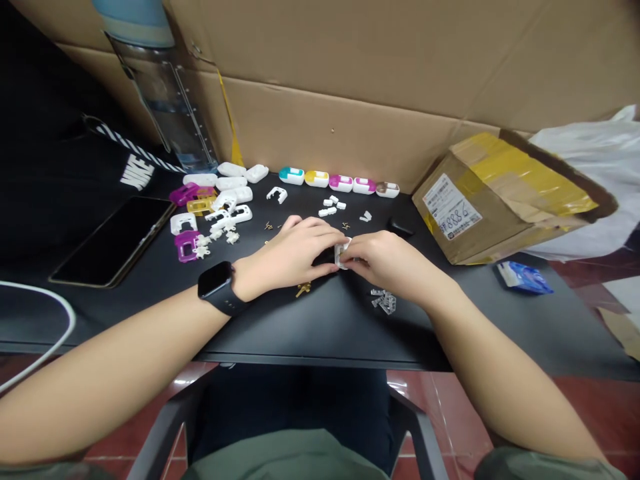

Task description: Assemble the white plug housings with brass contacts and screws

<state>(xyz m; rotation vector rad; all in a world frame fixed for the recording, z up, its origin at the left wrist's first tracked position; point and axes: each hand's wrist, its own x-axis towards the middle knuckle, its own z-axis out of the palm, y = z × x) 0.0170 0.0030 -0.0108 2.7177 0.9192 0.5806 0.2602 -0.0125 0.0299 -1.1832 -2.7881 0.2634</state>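
Observation:
Both my hands meet over the middle of the black table [310,320]. My left hand [293,253], with a black watch on its wrist, is closed on a small white plastic part [343,252]. My right hand [387,261] pinches the same part from the other side. A brass piece [303,289] lies just below my left hand. Several small clear parts [384,299] lie under my right wrist. Small white clips [331,205] and brass bits are scattered beyond my hands.
A row of finished coloured cases [340,181] stands at the back. White, magenta and yellow shells [213,207] are heaped at the left, beside a dark phone [114,240]. A taped cardboard box [500,197] sits at the right, with a blue packet [524,277] near it. Cardboard walls rise behind.

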